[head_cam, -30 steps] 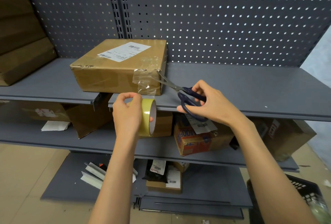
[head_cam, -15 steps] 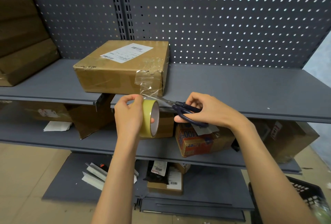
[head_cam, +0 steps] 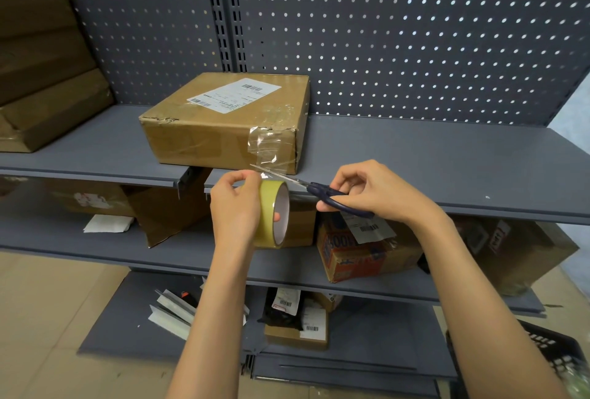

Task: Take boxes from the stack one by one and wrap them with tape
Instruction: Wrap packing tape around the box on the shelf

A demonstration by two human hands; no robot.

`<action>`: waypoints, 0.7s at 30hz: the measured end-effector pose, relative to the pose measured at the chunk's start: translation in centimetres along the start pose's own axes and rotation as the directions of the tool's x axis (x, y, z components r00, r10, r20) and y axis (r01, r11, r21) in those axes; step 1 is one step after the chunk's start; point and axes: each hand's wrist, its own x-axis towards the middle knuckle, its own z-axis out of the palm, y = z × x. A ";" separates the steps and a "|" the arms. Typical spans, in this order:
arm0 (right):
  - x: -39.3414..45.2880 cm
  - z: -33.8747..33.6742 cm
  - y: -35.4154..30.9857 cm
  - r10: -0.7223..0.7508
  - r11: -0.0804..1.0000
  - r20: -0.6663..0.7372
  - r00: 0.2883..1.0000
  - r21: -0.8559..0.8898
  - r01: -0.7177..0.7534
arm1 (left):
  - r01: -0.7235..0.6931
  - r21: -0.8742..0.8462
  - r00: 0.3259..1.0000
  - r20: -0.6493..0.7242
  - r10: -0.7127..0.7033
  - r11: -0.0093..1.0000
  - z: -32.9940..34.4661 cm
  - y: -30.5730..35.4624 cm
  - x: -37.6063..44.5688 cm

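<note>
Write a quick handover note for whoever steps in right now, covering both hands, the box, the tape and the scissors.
Left hand grips the tape roll in front of the top shelf edge.
Right hand holds the scissors, blades at the clear tape strip between roll and box.
Box sits on the top shelf, tape laid over its right front corner.
Done: a strip stuck down on this box.
Left: finish the cut, press the end down, then wrap further boxes.
</note>
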 end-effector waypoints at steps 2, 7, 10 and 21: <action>0.0 0.0 0.0 -0.011 1.000 -0.004 1.000 0.002 0.011 | 0.001 0.001 1.000 0.000 -0.001 1.000 0.0 0.0 0.0; 0.0 0.1 0.2 -0.022 1.000 0.017 1.000 0.022 0.022 | -0.004 0.004 1.000 0.000 0.004 1.000 0.0 0.0 -0.1; 0.0 0.2 0.1 -0.029 0.999 0.010 1.000 0.019 0.029 | 0.001 -0.002 1.000 -0.005 -0.001 1.000 -0.1 0.1 -0.2; 0.1 0.8 0.0 -0.039 0.998 0.017 0.999 -0.052 0.040 | -0.006 0.025 1.000 -0.021 0.007 1.000 -0.6 -0.6 0.0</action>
